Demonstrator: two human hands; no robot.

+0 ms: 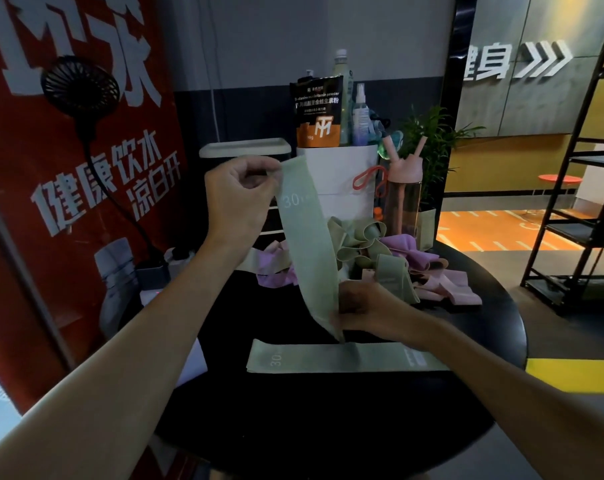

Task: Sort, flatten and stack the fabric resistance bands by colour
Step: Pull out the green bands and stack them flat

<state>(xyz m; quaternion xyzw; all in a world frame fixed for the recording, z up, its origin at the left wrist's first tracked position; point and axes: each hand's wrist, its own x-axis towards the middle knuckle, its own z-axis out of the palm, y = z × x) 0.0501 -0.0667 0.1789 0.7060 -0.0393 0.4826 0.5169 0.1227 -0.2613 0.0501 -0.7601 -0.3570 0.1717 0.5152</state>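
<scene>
Seen from the head camera, the left hand (238,192) pinches the top end of a green band (307,244). The right hand (366,306) pinches its low end. The hands are apart, and the band hangs just above the black table (328,427). This looks like the flattening step. Next it should go down smooth on the flat green band (328,356), ends matched. The mixed pile (380,251) sits behind. A white tub (335,178) holds a pouch (316,112) and bottles (361,116).

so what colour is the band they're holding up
The held band is pale green with a white 30 near its top; head view.
</scene>
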